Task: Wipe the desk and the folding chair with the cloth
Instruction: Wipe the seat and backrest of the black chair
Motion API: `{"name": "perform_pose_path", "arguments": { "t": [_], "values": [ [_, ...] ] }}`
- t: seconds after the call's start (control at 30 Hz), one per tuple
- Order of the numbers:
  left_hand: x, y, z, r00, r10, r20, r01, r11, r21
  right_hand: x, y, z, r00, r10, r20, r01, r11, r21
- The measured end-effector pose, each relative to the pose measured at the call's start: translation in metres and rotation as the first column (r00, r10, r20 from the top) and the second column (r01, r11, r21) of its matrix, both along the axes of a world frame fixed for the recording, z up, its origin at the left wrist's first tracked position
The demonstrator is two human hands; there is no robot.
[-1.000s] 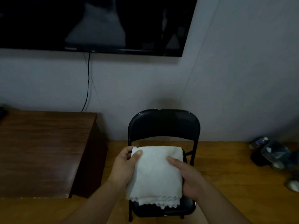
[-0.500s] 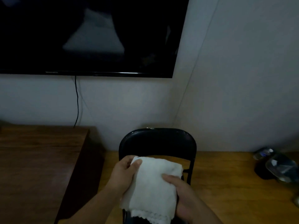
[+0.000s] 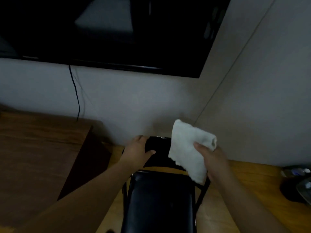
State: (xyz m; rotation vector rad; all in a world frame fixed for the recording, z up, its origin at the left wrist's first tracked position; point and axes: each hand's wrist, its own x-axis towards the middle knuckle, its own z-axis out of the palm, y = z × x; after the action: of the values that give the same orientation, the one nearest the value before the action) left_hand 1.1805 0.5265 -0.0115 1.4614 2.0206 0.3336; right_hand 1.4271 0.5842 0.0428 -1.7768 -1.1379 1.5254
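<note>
A black folding chair (image 3: 159,199) stands in front of me, its seat low in the middle and its backrest near the wall. My left hand (image 3: 137,152) grips the left top of the backrest. My right hand (image 3: 213,160) holds a folded white cloth (image 3: 188,148) against the right part of the backrest, which the cloth partly hides. The dark wooden desk (image 3: 38,157) lies to the left of the chair.
A large black TV (image 3: 109,31) hangs on the white wall above, with a cable (image 3: 76,98) running down behind the desk. Dark objects and a plastic bottle (image 3: 296,172) sit on the wooden floor at the far right.
My left hand let go of the cloth and took hold of the chair's backrest. My right hand lifted the cloth up and to the right. The view has moved closer to the chair.
</note>
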Motion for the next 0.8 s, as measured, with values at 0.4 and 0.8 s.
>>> {"name": "perform_pose_path", "arguments": {
  "t": [0.4, 0.8],
  "values": [
    [-0.033, 0.019, -0.063, 0.948, -0.018, -0.319, 0.002, 0.999, -0.05, -0.064, 0.045, -0.076, 0.641, 0.396, 0.658, -0.625, 0.766, 0.148],
    [-0.043, 0.016, -0.075, 0.944, -0.035, -0.327, 0.034, 0.999, -0.007, -0.141, 0.025, -0.077, 0.696, 0.374, 0.613, -0.561, 0.816, 0.14]
  ]
}}
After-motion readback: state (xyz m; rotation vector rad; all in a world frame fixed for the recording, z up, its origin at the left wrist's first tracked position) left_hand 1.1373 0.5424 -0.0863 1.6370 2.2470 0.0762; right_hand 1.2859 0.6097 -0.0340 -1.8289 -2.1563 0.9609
